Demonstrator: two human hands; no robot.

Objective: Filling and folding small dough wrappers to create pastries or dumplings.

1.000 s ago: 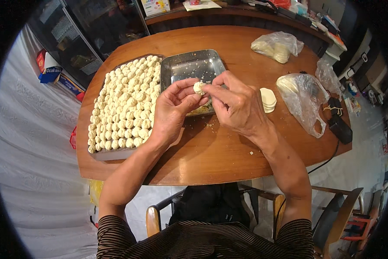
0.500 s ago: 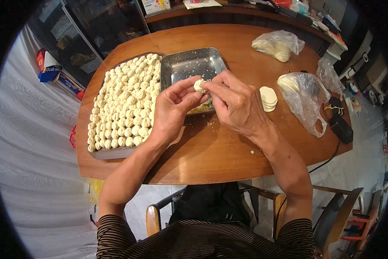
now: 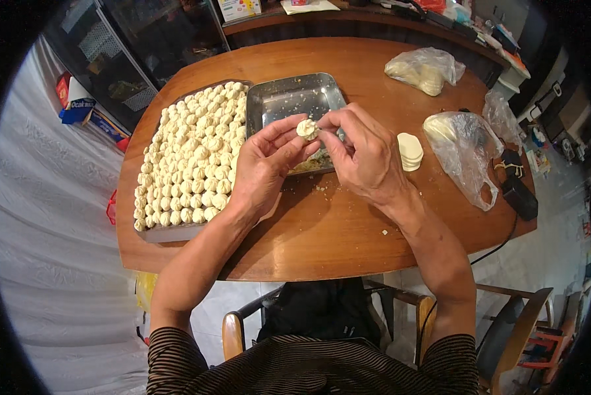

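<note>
Over the near rim of a metal pan (image 3: 266,102), my left hand (image 3: 262,161) cradles a small pleated dumpling (image 3: 307,129) between thumb and fingers. My right hand (image 3: 369,158) has its thumb and forefinger pinched at the dumpling's right edge. The pan has crumbs and some filling at its near end, partly hidden behind my hands. Left of it, rows of similar pleated dumplings (image 3: 193,155) cover a large tray (image 3: 170,235). A short stack of pale round wrappers (image 3: 409,149) lies on the table right of my right hand.
Two clear plastic bags, one with pale dough pieces (image 3: 427,74) and one with wrappers (image 3: 457,148), lie on the right of the wooden table (image 3: 322,243). A black box-shaped object (image 3: 520,197) with a cable sits at the right edge. Chairs stand at the near side.
The dumpling has turned slightly in my left hand, and more of its pleated top shows. My right fingers have shifted from over its top to its right edge.
</note>
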